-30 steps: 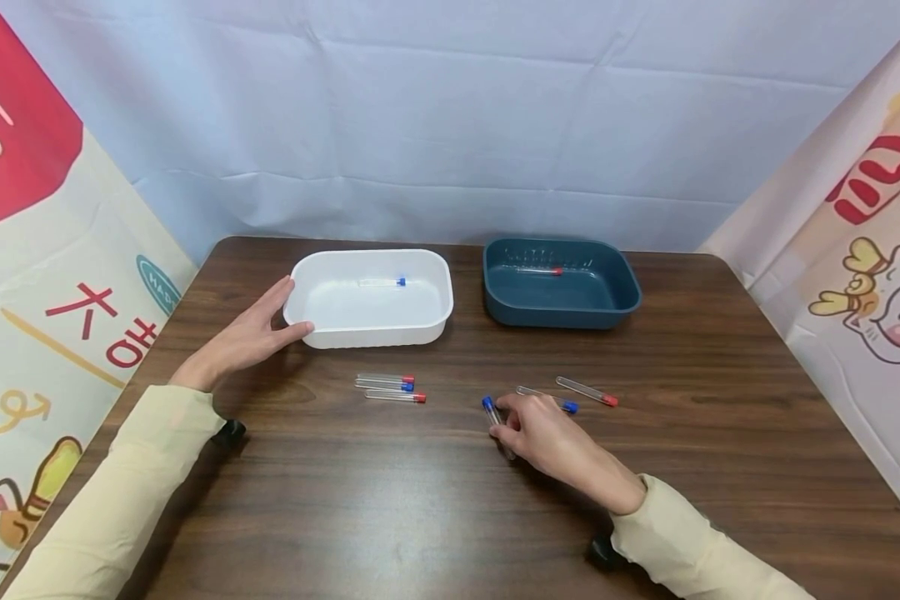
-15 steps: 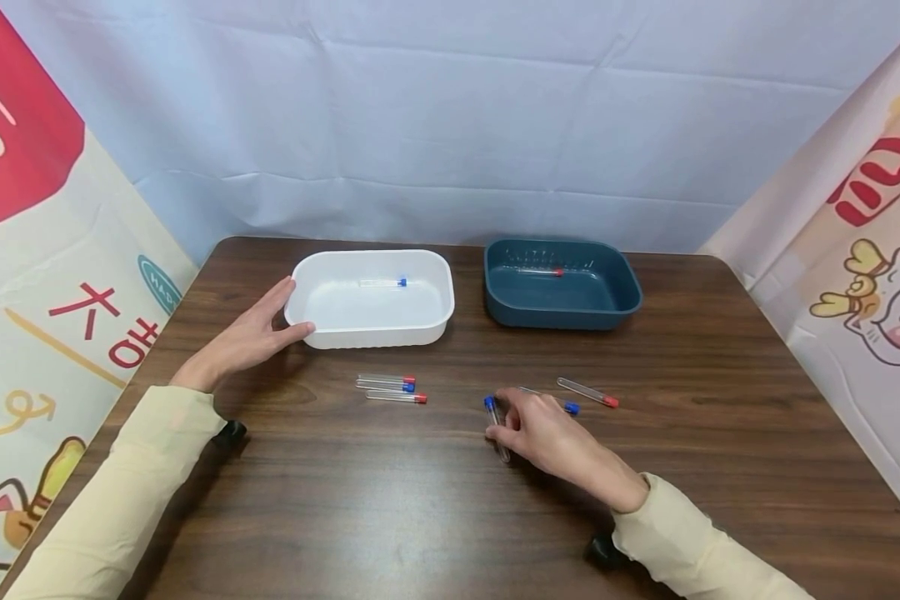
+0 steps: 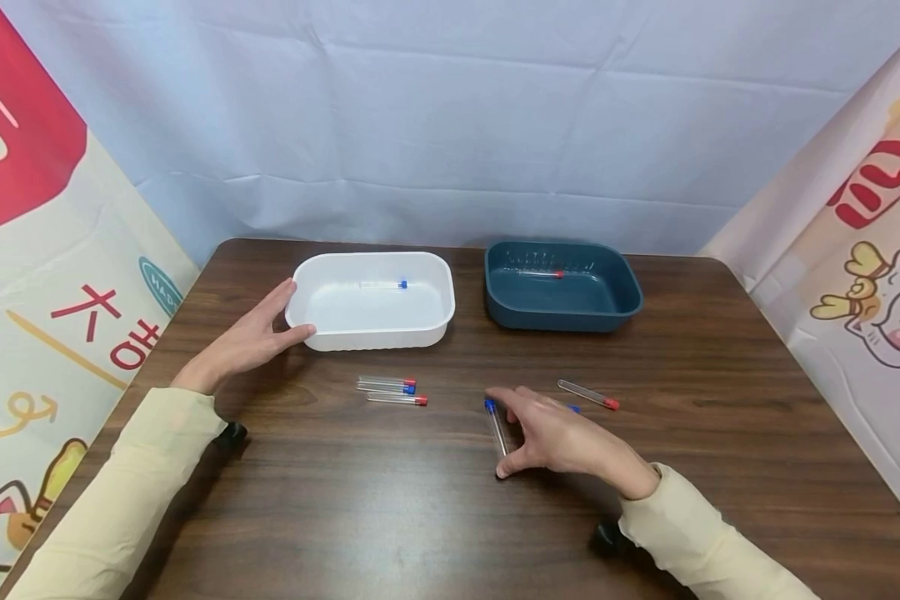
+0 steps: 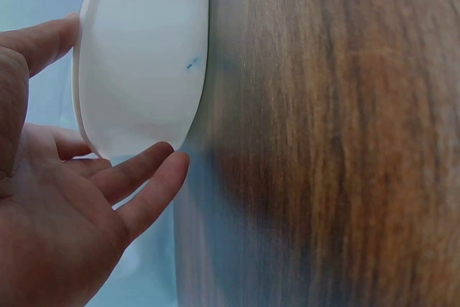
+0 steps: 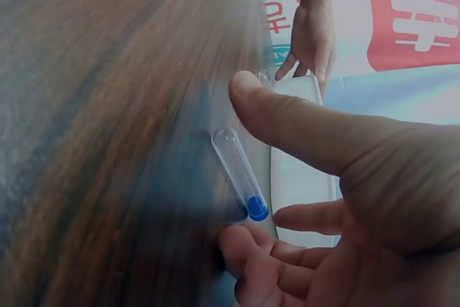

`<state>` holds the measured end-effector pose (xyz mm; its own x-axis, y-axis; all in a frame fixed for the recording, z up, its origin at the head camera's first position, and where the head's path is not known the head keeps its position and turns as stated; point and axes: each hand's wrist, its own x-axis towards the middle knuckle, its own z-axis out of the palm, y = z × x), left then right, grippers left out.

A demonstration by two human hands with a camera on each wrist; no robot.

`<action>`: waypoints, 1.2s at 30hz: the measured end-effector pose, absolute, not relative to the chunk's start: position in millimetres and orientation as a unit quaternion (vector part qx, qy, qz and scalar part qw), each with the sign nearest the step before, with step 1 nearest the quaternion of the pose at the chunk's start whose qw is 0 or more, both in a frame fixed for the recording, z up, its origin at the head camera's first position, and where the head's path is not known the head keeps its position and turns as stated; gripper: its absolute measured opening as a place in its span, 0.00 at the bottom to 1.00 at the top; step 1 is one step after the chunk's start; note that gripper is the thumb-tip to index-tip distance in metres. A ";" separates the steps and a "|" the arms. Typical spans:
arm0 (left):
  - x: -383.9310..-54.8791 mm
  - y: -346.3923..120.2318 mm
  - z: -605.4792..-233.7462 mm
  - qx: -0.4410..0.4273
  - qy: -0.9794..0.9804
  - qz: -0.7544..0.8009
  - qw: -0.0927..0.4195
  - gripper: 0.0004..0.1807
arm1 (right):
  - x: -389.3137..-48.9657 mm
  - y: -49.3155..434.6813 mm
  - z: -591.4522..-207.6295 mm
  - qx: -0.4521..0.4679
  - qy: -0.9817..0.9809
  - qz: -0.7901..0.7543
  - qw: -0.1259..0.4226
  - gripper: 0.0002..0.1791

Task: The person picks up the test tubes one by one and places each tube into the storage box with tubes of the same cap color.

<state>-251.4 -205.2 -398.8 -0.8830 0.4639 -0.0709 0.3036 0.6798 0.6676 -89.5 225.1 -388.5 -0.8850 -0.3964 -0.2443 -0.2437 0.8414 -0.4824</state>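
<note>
My left hand [image 3: 243, 346] rests against the left end of a white plastic tray [image 3: 375, 341], its spread fingers and thumb touching the rim. On the table, a clear test tube with a blue cap [image 3: 497, 432] lies between the thumb and fingers of my right hand [image 3: 566, 437]. The right wrist view shows gaps around this test tube [image 5: 241, 174]; nothing pinches it. Behind that hand, another test tube shows only its blue cap [image 3: 574, 408]. A red-capped test tube [image 3: 588, 393] lies farther right.
Beside the white tray stands a dark blue tray [image 3: 562, 320] holding a red-capped tube [image 3: 543, 273]. Inside the white one is a blue-capped tube [image 3: 382, 284]. In front of it lie two red-capped tubes [image 3: 393, 399] and one blue-capped tube [image 3: 382, 387]. Cloth hangs behind the table.
My right thumb has moved away from the fingers, toward the table's front edge, widening the hand around the blue-capped tube. The left hand keeps its place on the white tray.
</note>
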 end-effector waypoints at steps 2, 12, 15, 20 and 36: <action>-251.1 -205.3 -398.9 0.213 0.909 0.339 0.116 0.55 | -89.3 224.8 -388.5 -0.171 0.946 -0.216 0.173 0.56; -251.2 -205.3 -398.0 0.215 0.909 0.338 0.114 0.55 | -89.0 221.4 -389.9 -0.173 0.955 -0.174 0.166 0.57; -251.4 -205.5 -398.2 0.216 0.909 0.338 0.114 0.55 | -89.2 220.5 -389.8 -0.170 0.956 -0.169 0.167 0.56; -251.9 -205.6 -398.8 0.218 0.909 0.338 0.113 0.55 | -89.4 220.1 -390.2 -0.168 0.957 -0.168 0.168 0.54; -252.6 -206.2 -397.6 0.219 0.908 0.338 0.112 0.54 | -91.1 222.1 -390.1 -0.176 0.955 -0.169 0.170 0.51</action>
